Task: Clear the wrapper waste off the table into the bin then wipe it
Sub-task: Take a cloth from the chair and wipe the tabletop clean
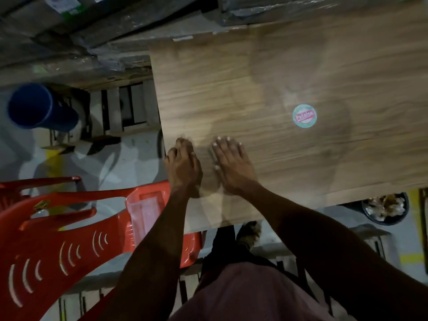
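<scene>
A wood-grain table [301,66] stands on a pale concrete floor. A round teal sticker [304,116] sits mid-table. At the table's left edge the left hand [184,167] curls its fingers, holding nothing visible; just beside it the right hand [234,166] lies flat, fingers straight. Past the table's near edge a dark bin [385,208] holds crumpled wrappers [384,205]. Left of the table are a red plastic chair [69,228] and a blue bucket [39,106].

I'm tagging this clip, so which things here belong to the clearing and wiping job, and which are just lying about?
Job: wooden table; round sticker-like wrapper piece on it; black bin holding scraps; left hand and right hand on the tabletop.

Lying about: red plastic chair; blue bucket.
</scene>
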Action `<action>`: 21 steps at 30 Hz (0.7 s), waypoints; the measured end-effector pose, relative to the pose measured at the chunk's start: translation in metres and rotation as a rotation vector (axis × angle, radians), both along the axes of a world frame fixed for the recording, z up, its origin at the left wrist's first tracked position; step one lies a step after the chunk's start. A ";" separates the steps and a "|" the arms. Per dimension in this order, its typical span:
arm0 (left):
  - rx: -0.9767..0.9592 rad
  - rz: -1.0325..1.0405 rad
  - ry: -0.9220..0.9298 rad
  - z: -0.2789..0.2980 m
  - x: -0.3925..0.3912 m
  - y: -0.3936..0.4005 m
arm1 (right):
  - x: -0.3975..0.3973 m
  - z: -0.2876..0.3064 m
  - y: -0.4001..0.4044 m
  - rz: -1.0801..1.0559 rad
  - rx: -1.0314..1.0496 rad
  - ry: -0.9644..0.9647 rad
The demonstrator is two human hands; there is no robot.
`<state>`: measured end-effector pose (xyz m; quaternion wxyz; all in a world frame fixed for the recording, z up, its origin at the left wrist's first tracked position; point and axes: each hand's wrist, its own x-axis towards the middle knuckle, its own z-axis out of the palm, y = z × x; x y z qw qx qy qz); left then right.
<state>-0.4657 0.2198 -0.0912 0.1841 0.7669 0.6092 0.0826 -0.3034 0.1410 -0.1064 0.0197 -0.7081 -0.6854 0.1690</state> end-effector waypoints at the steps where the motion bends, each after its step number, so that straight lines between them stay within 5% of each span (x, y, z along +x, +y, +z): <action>1: -0.006 -0.011 -0.014 0.001 0.001 0.008 | 0.011 0.001 0.006 -0.079 0.005 -0.001; 5: 0.082 -0.099 -0.039 -0.001 0.019 0.050 | 0.015 0.003 0.037 -0.492 -0.001 -0.025; 12: 0.033 -0.050 -0.082 -0.019 0.048 0.075 | 0.042 -0.001 0.045 -0.019 -0.022 -0.046; 14: 0.025 -0.034 -0.040 -0.019 0.047 0.077 | 0.053 0.001 0.054 -0.099 -0.029 -0.085; 18: -0.025 0.019 -0.013 -0.017 0.050 0.078 | 0.038 0.004 0.094 -0.589 -0.068 -0.050; 21: -0.040 0.024 -0.037 -0.018 0.047 0.079 | 0.001 0.004 0.108 -0.460 -0.067 -0.015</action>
